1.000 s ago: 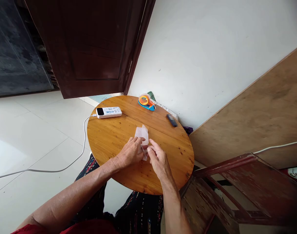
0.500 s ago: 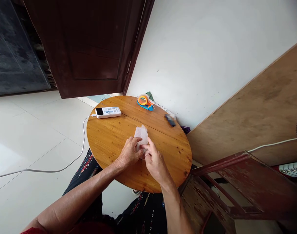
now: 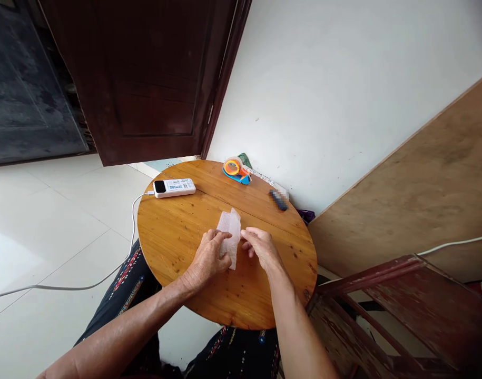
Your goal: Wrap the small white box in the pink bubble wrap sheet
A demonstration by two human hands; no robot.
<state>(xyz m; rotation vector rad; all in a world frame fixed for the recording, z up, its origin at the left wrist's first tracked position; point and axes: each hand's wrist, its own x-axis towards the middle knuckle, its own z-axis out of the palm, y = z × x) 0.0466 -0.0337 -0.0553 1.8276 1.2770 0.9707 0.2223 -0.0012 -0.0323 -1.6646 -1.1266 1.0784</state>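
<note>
A small piece of whitish, translucent bubble wrap (image 3: 234, 226) lies on the round wooden table (image 3: 177, 226), its near part partly under my fingers. My left hand (image 3: 213, 251) rests on the wrap's left side, thumb and fingers apart, pressing it down. At the right edge of the wrap is my right hand (image 3: 260, 246), fingers bent with the fingertips close to the edge. Whether those fingertips pinch the wrap I cannot tell.
A white power bank (image 3: 174, 188) with a plugged-in cable (image 3: 86, 287) lies at the table's left. An orange and blue tape dispenser (image 3: 236, 170) stands at the back, near a blurred dark object (image 3: 278, 200). A wooden chair (image 3: 383, 310) is at the right.
My right hand has moved right, off the middle of the wrap to its right edge. More of the wrap now shows, lying flatter. My left hand stays on it.
</note>
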